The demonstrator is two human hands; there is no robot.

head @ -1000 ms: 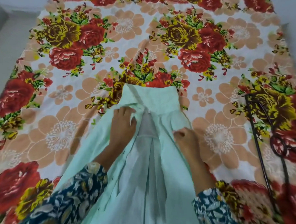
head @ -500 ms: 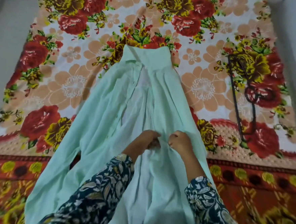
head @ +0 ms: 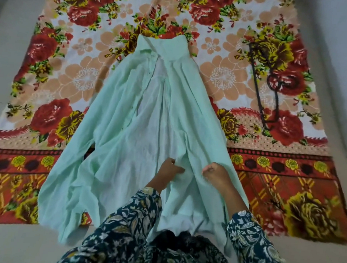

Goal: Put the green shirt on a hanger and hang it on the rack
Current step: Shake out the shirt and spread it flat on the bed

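We see the green shirt (head: 126,140) spread on the floral sheet (head: 50,65), collar at the far end and hem toward us, front open down the middle. Our left hand (head: 169,170) pinches the cloth near the lower front opening; our right hand (head: 215,172) is fisted on the fabric just beside it. The dark hanger (head: 262,90) lies on the sheet, well apart to the right.

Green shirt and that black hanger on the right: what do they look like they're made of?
Green shirt: thin, matte woven fabric, probably cotton or a blend; it drapes in soft folds and looks paler and semi-sheer down the middle. Hanger: thin, dark rod, likely coated metal wire, though plastic can't be ruled out; blur hides its finish. It lies apart from the shirt on the floral bedsheet.
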